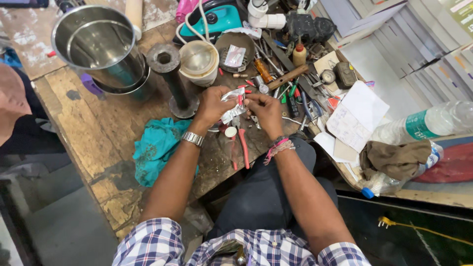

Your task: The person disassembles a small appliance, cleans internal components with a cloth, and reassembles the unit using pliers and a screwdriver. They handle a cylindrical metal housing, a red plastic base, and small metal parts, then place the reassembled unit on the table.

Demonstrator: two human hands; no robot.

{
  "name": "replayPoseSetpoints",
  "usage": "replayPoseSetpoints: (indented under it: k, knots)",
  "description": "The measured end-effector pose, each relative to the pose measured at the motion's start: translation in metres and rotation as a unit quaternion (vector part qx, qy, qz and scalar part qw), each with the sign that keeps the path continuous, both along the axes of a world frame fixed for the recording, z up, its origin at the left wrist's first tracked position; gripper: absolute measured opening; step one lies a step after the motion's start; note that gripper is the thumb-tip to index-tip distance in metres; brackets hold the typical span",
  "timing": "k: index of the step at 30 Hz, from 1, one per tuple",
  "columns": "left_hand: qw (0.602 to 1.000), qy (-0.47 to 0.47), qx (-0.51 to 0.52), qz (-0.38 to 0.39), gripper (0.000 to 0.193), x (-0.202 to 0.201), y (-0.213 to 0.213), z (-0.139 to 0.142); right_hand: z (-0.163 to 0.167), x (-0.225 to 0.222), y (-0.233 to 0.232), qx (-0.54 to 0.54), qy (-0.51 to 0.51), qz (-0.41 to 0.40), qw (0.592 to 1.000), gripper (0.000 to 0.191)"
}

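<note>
Head view is looking down over a checked shirt (pixel 162 244) and two bare forearms reaching out to a worn wooden tabletop (pixel 106 133). Nearest the body, the left hand (pixel 213 104), with a metal watch (pixel 192 138) at its wrist, and the right hand (pixel 266 112), with pink threads (pixel 279 146) at its wrist, are meeting over the tabletop's edge and sharing a small silvery packet (pixel 233 107). The left grip is pinching the packet along its left edge, fingers pressed together on the foil, and the right grip is pinching its top right corner between thumb and fingertips. The packet is being held just above the tabletop, over red-handled pliers (pixel 243 146) and a small white cap (pixel 230 131). To do this well, I judge both hands should be pinching close to the same edge, so that the foil is giving way there and nothing inside is spilling among the loose parts below. A teal cloth (pixel 153 148) is lying just left of the left wrist. Farther out, a dark metal post on a round base (pixel 172 79) is standing beside a cream plastic tub (pixel 199 61), with a large steel pot (pixel 101 47) to the left. Screwdrivers, a small bottle and papers are crowding the far right, beside a lying plastic bottle (pixel 428 123).
</note>
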State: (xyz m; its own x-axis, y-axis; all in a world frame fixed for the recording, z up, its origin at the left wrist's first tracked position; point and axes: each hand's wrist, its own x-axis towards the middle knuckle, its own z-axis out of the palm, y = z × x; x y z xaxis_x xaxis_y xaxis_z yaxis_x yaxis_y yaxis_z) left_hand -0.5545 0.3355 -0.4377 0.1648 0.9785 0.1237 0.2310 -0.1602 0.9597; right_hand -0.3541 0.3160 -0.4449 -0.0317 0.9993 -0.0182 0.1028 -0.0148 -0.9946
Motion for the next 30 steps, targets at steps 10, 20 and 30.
replayPoseSetpoints:
  k: [10, 20, 30]
  knots:
    - [0.999, -0.031, -0.014, 0.007, 0.021, 0.002, 0.000, -0.003, -0.009, 0.001, 0.008, -0.034, 0.059, 0.007, 0.998, 0.020]
    - [0.998, -0.031, -0.051, 0.004, 0.017, 0.004, 0.002, -0.007, -0.015, 0.004, 0.017, -0.028, 0.077, 0.040, 0.996, 0.021]
    - [1.000, 0.026, -0.016, -0.002, 0.018, 0.001, 0.004, -0.006, -0.044, 0.009, 0.021, -0.044, 0.132, 0.081, 0.987, 0.030]
